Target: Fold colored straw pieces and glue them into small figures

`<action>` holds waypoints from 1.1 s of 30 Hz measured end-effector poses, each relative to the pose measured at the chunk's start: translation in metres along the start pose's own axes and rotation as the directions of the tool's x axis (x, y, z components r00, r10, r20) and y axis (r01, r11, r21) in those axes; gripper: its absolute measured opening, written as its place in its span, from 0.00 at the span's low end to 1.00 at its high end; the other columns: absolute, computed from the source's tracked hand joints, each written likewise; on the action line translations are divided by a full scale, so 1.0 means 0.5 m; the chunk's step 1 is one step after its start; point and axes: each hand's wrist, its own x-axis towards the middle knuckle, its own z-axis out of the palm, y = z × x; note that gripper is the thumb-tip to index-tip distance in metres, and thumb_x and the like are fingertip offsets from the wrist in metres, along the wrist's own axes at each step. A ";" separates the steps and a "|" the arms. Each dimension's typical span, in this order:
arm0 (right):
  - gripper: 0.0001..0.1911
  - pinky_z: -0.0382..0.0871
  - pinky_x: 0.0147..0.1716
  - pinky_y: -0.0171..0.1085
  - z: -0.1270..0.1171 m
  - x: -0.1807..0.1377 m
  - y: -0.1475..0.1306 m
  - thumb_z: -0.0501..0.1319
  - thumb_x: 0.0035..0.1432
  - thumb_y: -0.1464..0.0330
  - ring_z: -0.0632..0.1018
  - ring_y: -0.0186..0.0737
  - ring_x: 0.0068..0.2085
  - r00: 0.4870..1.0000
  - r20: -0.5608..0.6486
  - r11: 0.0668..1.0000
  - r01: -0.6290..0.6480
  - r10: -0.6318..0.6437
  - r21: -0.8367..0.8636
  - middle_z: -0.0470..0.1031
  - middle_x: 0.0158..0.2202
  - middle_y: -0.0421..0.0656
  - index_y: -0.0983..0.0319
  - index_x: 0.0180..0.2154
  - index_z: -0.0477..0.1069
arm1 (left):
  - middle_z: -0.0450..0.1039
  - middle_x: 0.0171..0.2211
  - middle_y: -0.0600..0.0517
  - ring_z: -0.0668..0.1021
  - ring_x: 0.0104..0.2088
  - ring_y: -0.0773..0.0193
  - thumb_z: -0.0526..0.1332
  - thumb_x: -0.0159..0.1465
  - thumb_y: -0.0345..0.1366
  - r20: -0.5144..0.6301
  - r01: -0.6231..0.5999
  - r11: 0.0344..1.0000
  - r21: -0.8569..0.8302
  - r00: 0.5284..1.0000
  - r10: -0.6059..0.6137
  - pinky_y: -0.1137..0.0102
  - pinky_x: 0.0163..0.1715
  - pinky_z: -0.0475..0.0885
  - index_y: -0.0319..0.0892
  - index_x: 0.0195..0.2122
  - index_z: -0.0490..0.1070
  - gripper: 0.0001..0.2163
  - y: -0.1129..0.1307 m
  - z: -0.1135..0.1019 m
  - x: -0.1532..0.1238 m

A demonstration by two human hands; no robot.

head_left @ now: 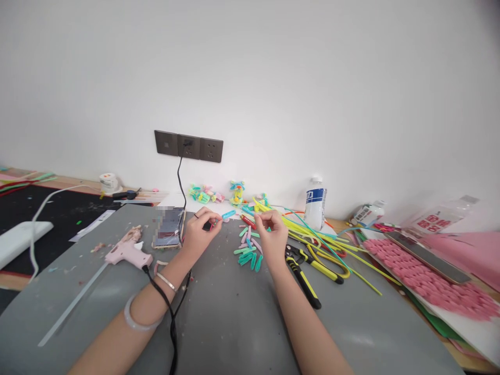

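Observation:
My left hand is closed in a pinch, with a short blue folded pipe cleaner sticking out from its fingertips. My right hand is also pinched, a little way to the right; whatever its fingers hold, if anything, is hidden. Between the hands, behind the fingertips, lies a red tool partly covered. Just below is a pile of short folded pipe cleaners in green, teal and lilac. Beside my right wrist rest yellow-and-black pliers with their handles spread.
A pink glue gun lies at left, its cord crossing under my left forearm. A phone-like panel stands near my left hand. Long yellow pipe cleaners spread rightward past a bottle. Small fuzzy figures sit by the wall.

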 end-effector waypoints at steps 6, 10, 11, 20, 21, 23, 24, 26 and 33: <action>0.09 0.60 0.27 0.36 0.001 -0.003 0.003 0.61 0.56 0.67 0.65 0.35 0.26 0.999 0.037 0.996 0.021 -0.017 -0.092 0.66 0.25 0.37 0.60 0.25 0.66 | 0.72 0.29 0.52 0.74 0.29 0.66 0.59 0.62 0.27 0.073 -0.021 0.997 0.074 0.997 0.015 0.71 0.34 0.70 0.42 0.31 0.72 0.05 -0.004 0.003 -0.005; 0.09 0.59 0.25 0.36 0.006 -0.008 0.006 0.62 0.54 0.67 0.64 0.35 0.24 0.989 0.077 0.991 -0.123 0.127 -0.053 0.65 0.22 0.36 0.59 0.24 0.64 | 0.72 0.30 0.52 0.75 0.32 0.64 0.58 0.62 0.27 0.120 -0.008 0.989 0.145 0.993 -0.009 0.70 0.37 0.70 0.43 0.31 0.72 0.06 0.005 0.003 -0.005; 0.10 0.59 0.25 0.36 0.007 -0.009 0.005 0.62 0.54 0.66 0.65 0.35 0.23 0.982 0.089 0.986 -0.163 0.166 -0.040 0.65 0.21 0.36 0.59 0.24 0.64 | 0.72 0.30 0.52 0.75 0.33 0.63 0.58 0.62 0.27 0.134 -0.010 0.987 0.161 0.991 -0.012 0.69 0.38 0.70 0.43 0.31 0.72 0.06 0.007 0.003 -0.005; 0.09 0.68 0.31 0.39 0.006 -0.005 0.016 0.63 0.51 0.64 0.76 0.40 0.27 0.920 0.172 0.926 -0.370 0.353 0.079 0.74 0.23 0.40 0.59 0.25 0.65 | 0.71 0.30 0.52 0.74 0.32 0.63 0.58 0.60 0.25 0.168 0.006 0.986 0.169 0.985 -0.035 0.70 0.37 0.69 0.44 0.30 0.71 0.07 0.010 0.006 -0.005; 0.09 0.69 0.31 0.38 0.003 -0.003 0.021 0.63 0.51 0.65 0.77 0.40 0.27 0.914 0.182 0.918 -0.384 0.362 0.102 0.74 0.23 0.39 0.59 0.25 0.64 | 0.71 0.30 0.52 0.74 0.32 0.63 0.58 0.60 0.26 0.165 0.033 0.987 0.159 0.985 -0.059 0.70 0.37 0.68 0.44 0.30 0.71 0.07 0.009 0.006 -0.005; 0.08 0.68 0.29 0.37 -0.004 0.004 0.032 0.65 0.48 0.66 0.75 0.38 0.26 0.888 0.219 0.888 -0.438 0.404 0.139 0.73 0.22 0.37 0.59 0.27 0.65 | 0.71 0.29 0.52 0.74 0.32 0.64 0.58 0.61 0.27 0.149 0.092 0.988 0.121 0.983 -0.109 0.70 0.36 0.68 0.43 0.30 0.72 0.06 0.005 0.005 -0.004; 0.08 0.67 0.27 0.36 -0.008 0.008 0.038 0.65 0.47 0.66 0.74 0.37 0.25 0.862 0.250 0.861 -0.485 0.441 0.155 0.72 0.21 0.36 0.59 0.28 0.66 | 0.71 0.29 0.53 0.74 0.31 0.64 0.58 0.61 0.28 0.136 0.119 0.988 0.098 0.982 -0.132 0.70 0.35 0.68 0.43 0.30 0.72 0.06 0.001 0.006 -0.004; 0.09 0.66 0.25 0.34 -0.015 0.015 0.050 0.67 0.45 0.65 0.72 0.34 0.23 0.790 0.329 0.789 -0.589 0.517 0.176 0.71 0.19 0.35 0.60 0.29 0.70 | 0.71 0.28 0.53 0.73 0.30 0.65 0.59 0.60 0.28 0.111 0.165 0.985 0.046 0.979 -0.169 0.71 0.33 0.67 0.42 0.29 0.72 0.05 -0.006 0.007 -0.004; 0.18 0.72 0.29 0.34 -0.026 0.021 0.049 0.74 0.38 0.59 0.74 0.32 0.25 0.633 0.511 0.636 -0.746 0.581 0.199 0.74 0.24 0.39 0.63 0.29 0.76 | 0.71 0.26 0.53 0.72 0.27 0.66 0.61 0.57 0.31 0.109 0.305 0.951 -0.050 0.948 -0.299 0.71 0.28 0.65 0.42 0.27 0.73 0.03 -0.009 0.013 -0.001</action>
